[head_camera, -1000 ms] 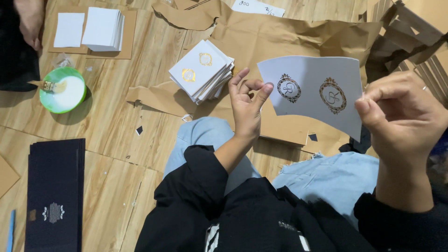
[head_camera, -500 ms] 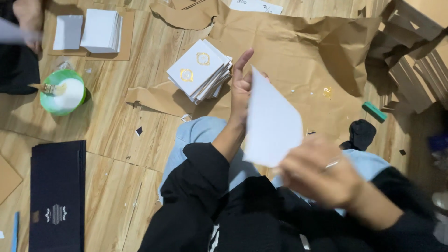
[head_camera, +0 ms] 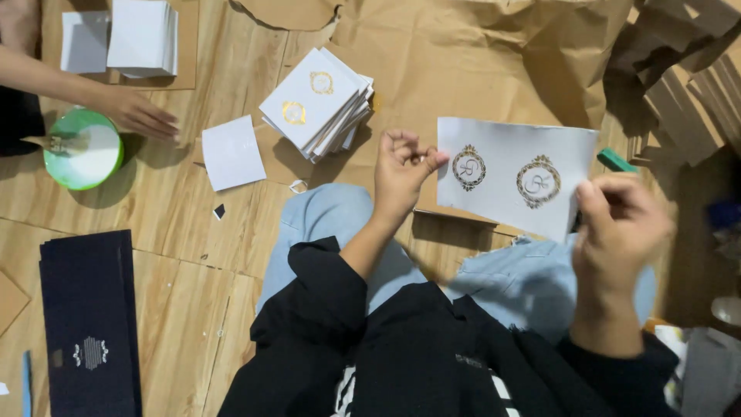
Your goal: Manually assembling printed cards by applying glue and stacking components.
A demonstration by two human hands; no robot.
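I hold a white sheet [head_camera: 513, 174] printed with two gold round emblems flat above my knees. My left hand [head_camera: 401, 174] pinches its left edge between thumb and fingertip. My right hand [head_camera: 621, 224] grips its lower right corner and is blurred. A fanned stack of white cards with gold emblems [head_camera: 316, 104] lies on brown paper just beyond my left hand. A single blank white card [head_camera: 231, 150] lies on the wood floor to the left of that stack.
Another person's hand [head_camera: 135, 112] rests beside a green bowl [head_camera: 81, 150] holding white paste at far left. White card piles [head_camera: 143, 35] sit at top left, dark navy folders [head_camera: 89, 324] at bottom left, and cardboard pieces [head_camera: 679, 85] at right.
The sheet went from emblems up, to its blank side showing, and back to emblems up. The other person's hand reached in beside the green bowl, and a blank card now lies on the floor.
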